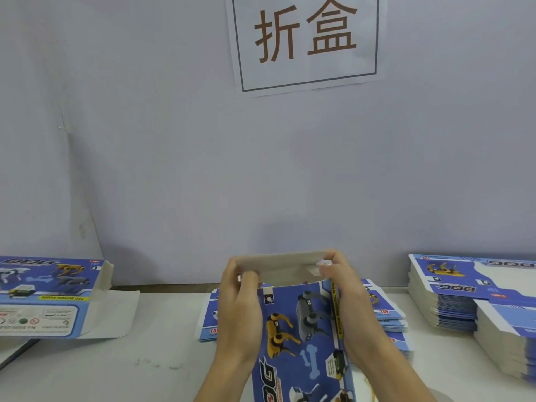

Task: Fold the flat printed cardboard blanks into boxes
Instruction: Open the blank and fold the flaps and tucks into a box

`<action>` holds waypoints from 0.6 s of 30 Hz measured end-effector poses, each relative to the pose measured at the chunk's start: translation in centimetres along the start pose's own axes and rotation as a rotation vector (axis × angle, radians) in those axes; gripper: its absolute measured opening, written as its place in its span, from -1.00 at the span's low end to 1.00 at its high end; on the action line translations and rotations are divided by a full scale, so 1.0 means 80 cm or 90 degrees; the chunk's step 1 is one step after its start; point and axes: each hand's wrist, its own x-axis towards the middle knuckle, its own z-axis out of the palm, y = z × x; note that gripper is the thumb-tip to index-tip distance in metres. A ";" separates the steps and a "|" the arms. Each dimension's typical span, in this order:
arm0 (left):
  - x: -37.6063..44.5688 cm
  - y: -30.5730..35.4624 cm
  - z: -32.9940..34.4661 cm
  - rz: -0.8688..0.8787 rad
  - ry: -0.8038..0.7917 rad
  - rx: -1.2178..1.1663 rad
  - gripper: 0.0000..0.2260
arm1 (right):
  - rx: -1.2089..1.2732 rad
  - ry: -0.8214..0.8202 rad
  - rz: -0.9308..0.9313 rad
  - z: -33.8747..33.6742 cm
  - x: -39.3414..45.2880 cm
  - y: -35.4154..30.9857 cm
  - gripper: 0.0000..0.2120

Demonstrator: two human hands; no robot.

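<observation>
Wall (174, 140): I see a plain pale grey-blue surface rising straight ahead, beyond both hands.
Sign (306, 42): a white paper sheet fixed to the wall, high above the hands and slightly to their right; I read two large brown characters inside a thin dark border.
Table (162, 358): a white top under and around the hands; I make out faint scuff marks to their left.
</observation>
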 end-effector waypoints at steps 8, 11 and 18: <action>-0.002 -0.008 -0.013 0.045 -0.058 -0.009 -0.69 | -0.063 -0.040 -0.032 0.012 -0.014 -0.006 -0.74; 0.000 -0.013 -0.017 0.053 -0.095 0.028 -0.73 | -0.054 -0.035 -0.016 0.006 -0.014 -0.008 -0.84; 0.001 -0.011 -0.016 0.065 -0.081 0.056 -0.70 | -0.071 0.025 -0.039 0.013 -0.015 -0.010 -0.73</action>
